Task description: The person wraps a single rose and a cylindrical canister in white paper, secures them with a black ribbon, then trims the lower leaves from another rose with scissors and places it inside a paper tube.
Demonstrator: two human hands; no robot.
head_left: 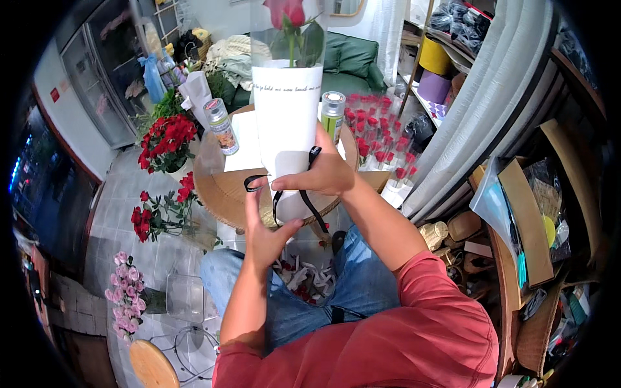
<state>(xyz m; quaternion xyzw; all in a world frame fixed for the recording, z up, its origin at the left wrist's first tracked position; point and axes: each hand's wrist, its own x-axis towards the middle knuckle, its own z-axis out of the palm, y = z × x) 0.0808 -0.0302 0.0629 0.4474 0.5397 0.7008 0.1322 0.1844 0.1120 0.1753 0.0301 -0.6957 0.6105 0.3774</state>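
Note:
Upright in front of me stands a single-rose bouquet: a red rose [284,11] with green leaves in a clear and white sleeve [289,119]. My right hand [325,169] is wrapped round the lower sleeve from the right, its thumb across the front. A thin black ribbon [309,205] hangs at the thumb, its ends dangling. Lower left, my left hand [264,236] has its raised fingers at the ribbon's small loop, while its thumb stands apart below the sleeve. How its fingertips grip the ribbon is partly hidden.
Two spray cans, one left [222,127] and one right [332,115], stand on the round table [210,178]. Many wrapped red roses [378,126] are behind right. Red flowers [169,139] and pink roses [127,291] stand left. Trimmings [307,278] lie between my legs; a wooden stool [153,364] is lower left.

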